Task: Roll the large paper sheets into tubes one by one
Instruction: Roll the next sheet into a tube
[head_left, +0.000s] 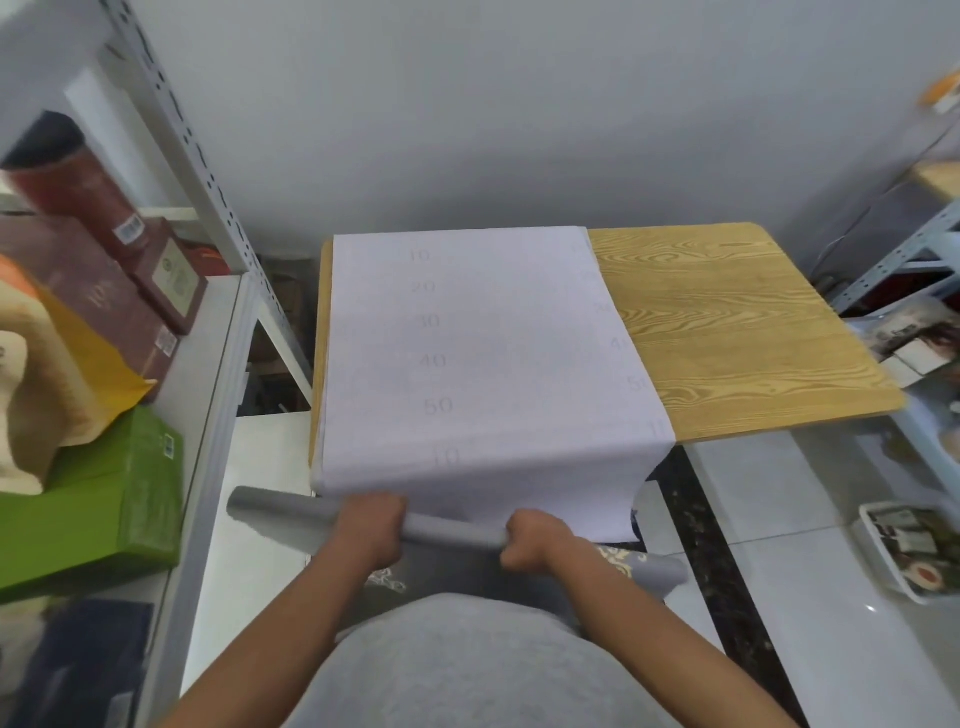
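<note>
A large white paper sheet (478, 358), printed with faint numbers, lies flat over the left part of a wooden table (727, 332) and hangs over its near edge. Its near end is rolled into a grey tube (447, 531) that runs from lower left to right in front of the table edge. My left hand (371, 522) grips the tube left of its middle. My right hand (532, 538) grips it further right. Both fists are curled round the roll, and the tube's ends stick out beyond each hand.
A white metal shelf (218, 332) stands on the left with a green box (104, 519), brown boxes (114, 291) and a red canister (78, 182). On the tiled floor at the right sits a tray of small items (904, 551). Another rack (904, 254) stands at the far right.
</note>
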